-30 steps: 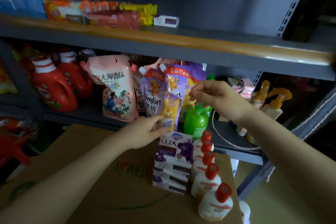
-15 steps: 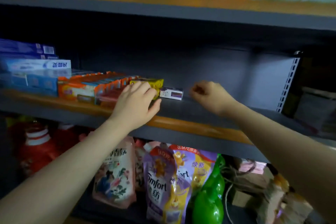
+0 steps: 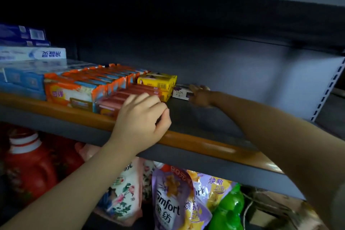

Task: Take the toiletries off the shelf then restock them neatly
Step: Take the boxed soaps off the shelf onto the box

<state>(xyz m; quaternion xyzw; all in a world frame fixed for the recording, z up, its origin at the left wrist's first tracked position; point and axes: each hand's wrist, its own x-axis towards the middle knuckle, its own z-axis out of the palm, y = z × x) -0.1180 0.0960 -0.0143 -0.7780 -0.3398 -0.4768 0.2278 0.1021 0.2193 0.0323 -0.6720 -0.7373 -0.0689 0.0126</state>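
A person's right hand (image 3: 200,95) reaches deep onto the grey shelf (image 3: 205,117), its grip closing on a small white Lux soap box (image 3: 180,93) that sits just beside stacked yellow soap bars (image 3: 158,80). The left hand (image 3: 143,119), fingers curled and holding nothing, rests at the shelf's orange front edge (image 3: 196,144) against pink soap packs (image 3: 127,97). Bare shelf stretches right of the box to the slotted upright (image 3: 328,89). Blue cartons (image 3: 31,54) are cut off at left; the right fingers blur in shadow.
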